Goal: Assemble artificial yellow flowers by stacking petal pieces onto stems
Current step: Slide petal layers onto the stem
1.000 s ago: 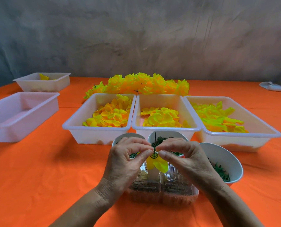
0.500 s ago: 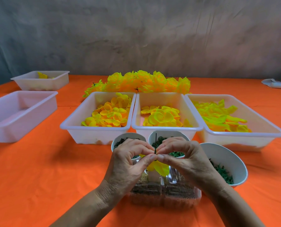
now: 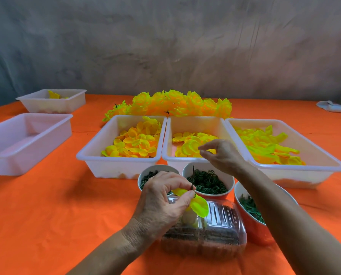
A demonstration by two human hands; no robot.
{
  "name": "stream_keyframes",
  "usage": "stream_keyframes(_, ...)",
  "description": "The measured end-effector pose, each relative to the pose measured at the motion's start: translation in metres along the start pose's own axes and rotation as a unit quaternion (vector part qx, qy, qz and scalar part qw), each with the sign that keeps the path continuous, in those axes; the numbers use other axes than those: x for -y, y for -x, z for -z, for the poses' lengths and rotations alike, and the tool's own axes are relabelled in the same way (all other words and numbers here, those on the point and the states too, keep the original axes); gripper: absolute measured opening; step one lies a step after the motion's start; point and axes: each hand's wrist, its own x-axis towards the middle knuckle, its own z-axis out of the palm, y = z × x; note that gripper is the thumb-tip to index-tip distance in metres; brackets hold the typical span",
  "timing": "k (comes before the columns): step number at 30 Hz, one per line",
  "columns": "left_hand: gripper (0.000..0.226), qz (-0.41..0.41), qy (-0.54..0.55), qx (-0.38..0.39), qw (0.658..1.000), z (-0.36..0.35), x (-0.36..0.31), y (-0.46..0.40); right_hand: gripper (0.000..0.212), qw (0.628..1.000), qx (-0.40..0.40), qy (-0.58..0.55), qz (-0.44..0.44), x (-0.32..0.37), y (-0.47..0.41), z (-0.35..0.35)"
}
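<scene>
- Left hand (image 3: 161,199) pinches a thin dark stem (image 3: 192,176) between thumb and forefinger; a yellow-green petal (image 3: 199,206) is already threaded on it and hangs just below the fingers, above a clear box (image 3: 221,231).
- Right hand (image 3: 223,155) is over the middle tray (image 3: 185,159), thumb and forefinger drawn together at a yellow piece (image 3: 210,151). Whether the piece is gripped or only touched cannot be told.
- Step in hand, by judgement: fetching the next petal layer for the stem.
- To do it well: take a single piece, not a clump; hold the stem upright and steady; bring the piece's centre hole onto the stem tip and press it down flat against the first petal.
- The stem's lower part is hidden by the left fingers and petal.
- Centre holes of the tray pieces are too small to make out.
- Contents of the clear box are blurred behind its lid.
- Right cup (image 3: 245,195) is partly covered by the right forearm.
</scene>
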Motion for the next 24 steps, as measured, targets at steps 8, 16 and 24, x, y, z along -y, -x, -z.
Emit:
stream_keyframes(8,0.028,0.004,-0.013,0.014,1.000,0.002,0.000,-0.001,0.044,0.968,0.186,0.155,-0.071,0.008,-0.043,-0.029)
stream_keyframes(16,0.029,0.013,-0.014,0.015,1.000,0.003,-0.002,0.000,0.027,0.991,-0.037,-0.076,-0.105,-0.002,-0.045,-0.027)
stream_keyframes(24,0.016,0.015,-0.011,0.000,1.000,0.001,-0.002,0.001,0.027,0.896,-0.264,-0.337,-0.117,-0.015,-0.038,-0.007)
